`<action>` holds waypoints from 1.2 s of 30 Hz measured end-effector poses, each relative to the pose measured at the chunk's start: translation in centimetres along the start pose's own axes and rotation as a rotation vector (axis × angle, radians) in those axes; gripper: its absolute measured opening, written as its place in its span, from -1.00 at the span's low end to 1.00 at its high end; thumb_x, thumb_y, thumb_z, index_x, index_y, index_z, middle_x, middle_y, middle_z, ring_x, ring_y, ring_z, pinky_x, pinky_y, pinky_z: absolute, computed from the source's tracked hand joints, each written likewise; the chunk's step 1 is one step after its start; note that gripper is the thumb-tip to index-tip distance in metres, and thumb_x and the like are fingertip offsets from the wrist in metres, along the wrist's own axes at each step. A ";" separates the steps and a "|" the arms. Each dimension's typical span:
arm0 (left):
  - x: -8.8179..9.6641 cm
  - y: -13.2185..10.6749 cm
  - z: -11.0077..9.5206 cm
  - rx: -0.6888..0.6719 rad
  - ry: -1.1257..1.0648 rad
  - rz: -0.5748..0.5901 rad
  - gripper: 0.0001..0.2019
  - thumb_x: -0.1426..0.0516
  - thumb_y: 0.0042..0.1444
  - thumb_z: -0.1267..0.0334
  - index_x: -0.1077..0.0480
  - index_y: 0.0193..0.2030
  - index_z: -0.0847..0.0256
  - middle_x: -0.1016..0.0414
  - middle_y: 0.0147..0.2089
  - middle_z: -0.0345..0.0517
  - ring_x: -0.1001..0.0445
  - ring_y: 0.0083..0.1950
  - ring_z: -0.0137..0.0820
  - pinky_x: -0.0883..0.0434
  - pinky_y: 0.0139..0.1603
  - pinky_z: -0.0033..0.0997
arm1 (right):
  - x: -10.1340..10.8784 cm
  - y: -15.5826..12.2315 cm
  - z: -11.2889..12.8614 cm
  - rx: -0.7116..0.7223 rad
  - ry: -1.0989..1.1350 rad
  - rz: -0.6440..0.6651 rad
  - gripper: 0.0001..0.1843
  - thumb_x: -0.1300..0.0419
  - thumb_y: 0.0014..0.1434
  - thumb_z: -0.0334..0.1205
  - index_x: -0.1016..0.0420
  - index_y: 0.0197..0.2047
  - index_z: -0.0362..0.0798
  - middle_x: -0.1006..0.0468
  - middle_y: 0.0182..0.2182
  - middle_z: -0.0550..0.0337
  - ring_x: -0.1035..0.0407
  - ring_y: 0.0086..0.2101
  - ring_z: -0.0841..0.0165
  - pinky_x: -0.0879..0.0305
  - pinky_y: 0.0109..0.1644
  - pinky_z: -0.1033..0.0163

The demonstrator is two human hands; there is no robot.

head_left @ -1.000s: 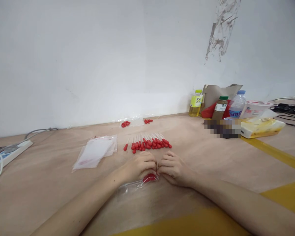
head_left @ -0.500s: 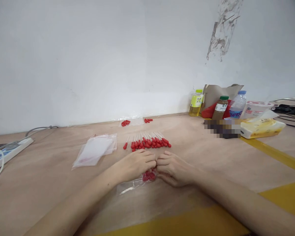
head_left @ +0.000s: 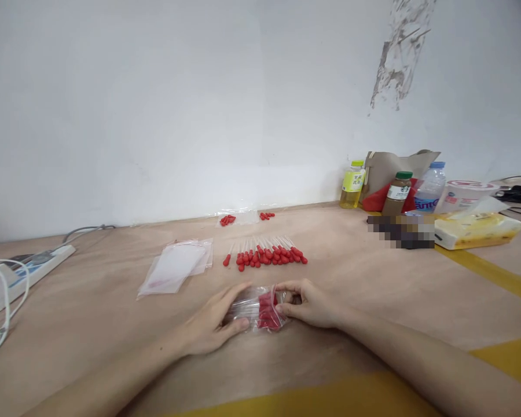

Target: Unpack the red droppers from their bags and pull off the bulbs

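A clear zip bag (head_left: 248, 307) lies on the table in front of me, with several red-bulbed droppers (head_left: 268, 313) inside. The bulbs face right and the pale stems point left. My left hand (head_left: 212, 321) grips the bag's left end, thumb on the near edge and fingers on the far edge. At the other end, my right hand (head_left: 310, 304) pinches the bag's right edge between thumb and fingers. Just beyond the hands, a row of loose droppers (head_left: 271, 255) has red bulbs toward me. Flat zip bags (head_left: 173, 267) are stacked to the left of that row.
Two filled bags with red bulbs (head_left: 228, 220) lie by the wall. Back right stand a yellow-capped bottle (head_left: 352, 185), a green-capped bottle (head_left: 398, 194), a blue-capped bottle (head_left: 429, 188) and a tissue pack (head_left: 477, 230). A power strip (head_left: 35, 278) with cables sits at left.
My hands have moved apart and nearer to me, from close together over the bag to its two ends. The droppers in the bag now show plainly. The view has shifted slightly.
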State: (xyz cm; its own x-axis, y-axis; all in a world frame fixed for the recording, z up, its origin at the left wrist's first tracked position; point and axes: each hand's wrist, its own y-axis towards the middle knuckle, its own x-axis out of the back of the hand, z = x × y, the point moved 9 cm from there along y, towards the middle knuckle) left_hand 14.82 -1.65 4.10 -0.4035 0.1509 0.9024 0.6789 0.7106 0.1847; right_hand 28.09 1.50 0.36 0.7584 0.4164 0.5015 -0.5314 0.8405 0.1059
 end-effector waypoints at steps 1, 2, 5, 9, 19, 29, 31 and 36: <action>-0.3 -0.8 1.1 0.055 -0.048 0.018 -0.47 0.00 0.16 0.15 0.07 0.24 0.11 -0.12 0.23 -0.01 -0.17 0.18 -0.25 -0.18 0.14 -0.20 | -0.2 0.0 0.1 -0.003 0.019 0.020 -0.55 -0.19 -0.02 -0.14 -0.40 -0.05 -0.14 -0.39 -0.57 0.29 -0.20 -0.55 0.50 -0.11 -0.47 0.40; -0.5 -1.4 1.8 0.091 -0.078 0.026 -0.46 -0.01 0.15 0.14 0.07 0.25 0.09 -0.12 0.24 -0.02 -0.16 0.19 -0.24 -0.17 0.15 -0.19 | -0.3 0.0 0.1 -0.003 0.035 0.033 -0.55 -0.22 -0.05 -0.15 -0.40 -0.06 -0.13 -0.38 -0.57 0.30 -0.19 -0.55 0.50 -0.11 -0.47 0.41; -0.8 -2.1 2.4 0.134 -0.112 0.015 -0.45 -0.03 0.14 0.13 0.05 0.24 0.07 -0.17 0.21 -0.05 -0.18 0.18 -0.24 -0.16 0.16 -0.17 | -0.8 0.1 0.2 -0.003 0.058 0.087 -0.61 -0.28 -0.13 -0.18 -0.44 -0.18 -0.11 -0.34 -0.57 0.34 -0.16 -0.55 0.53 -0.06 -0.52 0.43; -0.6 -1.6 2.0 0.137 -0.120 -0.049 -0.51 -0.03 0.12 0.13 -0.06 0.19 0.09 -0.29 0.13 -0.05 -0.29 0.10 -0.25 -0.23 0.10 -0.20 | -1.1 0.3 -0.4 -0.061 0.121 0.102 -0.61 -0.32 -0.21 -0.19 -0.39 -0.26 -0.11 -0.35 -0.53 0.34 -0.17 -0.53 0.53 -0.08 -0.52 0.43; -0.3 -1.4 2.5 0.116 -0.086 -0.160 -0.61 -0.07 0.09 0.12 -0.23 0.08 0.06 -0.44 -0.02 -0.16 -0.44 -0.07 -0.34 -0.38 -0.07 -0.37 | -0.3 0.1 1.0 0.074 -0.028 -0.072 -0.64 -0.17 -0.06 -0.34 -0.32 -0.12 -0.06 -0.40 -0.36 0.24 -0.20 -0.48 0.51 -0.14 -0.44 0.41; -0.4 -1.3 2.4 0.080 -0.066 -0.172 -0.64 -0.06 0.10 0.13 -0.27 0.05 0.10 -0.45 -0.03 -0.12 -0.44 -0.07 -0.33 -0.37 -0.06 -0.36 | -0.9 -0.2 1.7 -0.016 -0.086 0.042 -0.80 -0.20 -0.07 -0.27 -0.41 -0.30 -0.12 -0.45 -0.45 0.23 -0.25 -0.47 0.49 -0.11 -0.46 0.42; -0.4 -1.2 2.2 0.068 -0.070 -0.167 -0.64 -0.06 0.10 0.13 -0.28 0.04 0.11 -0.45 -0.03 -0.11 -0.43 -0.07 -0.33 -0.37 -0.06 -0.36 | -1.2 -0.2 1.2 -0.074 -0.007 0.077 -0.75 -0.23 -0.09 -0.20 -0.40 -0.30 -0.14 -0.45 -0.45 0.23 -0.26 -0.48 0.49 -0.11 -0.48 0.42; -0.3 -1.2 2.0 0.074 -0.069 -0.159 -0.65 -0.06 0.10 0.14 -0.27 0.04 0.11 -0.43 -0.02 -0.12 -0.42 -0.05 -0.34 -0.35 -0.05 -0.36 | -1.6 -0.4 1.3 -0.104 0.124 0.119 -0.75 -0.26 -0.11 -0.18 -0.38 -0.36 -0.14 -0.42 -0.51 0.29 -0.23 -0.52 0.54 -0.09 -0.50 0.44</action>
State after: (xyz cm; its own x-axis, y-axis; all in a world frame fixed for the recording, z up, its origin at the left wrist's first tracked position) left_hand 12.92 -1.19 2.79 -0.5445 0.0778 0.8351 0.5574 0.7775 0.2911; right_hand 26.64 0.09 0.62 0.7365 0.5493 0.3949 -0.5833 0.8112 -0.0404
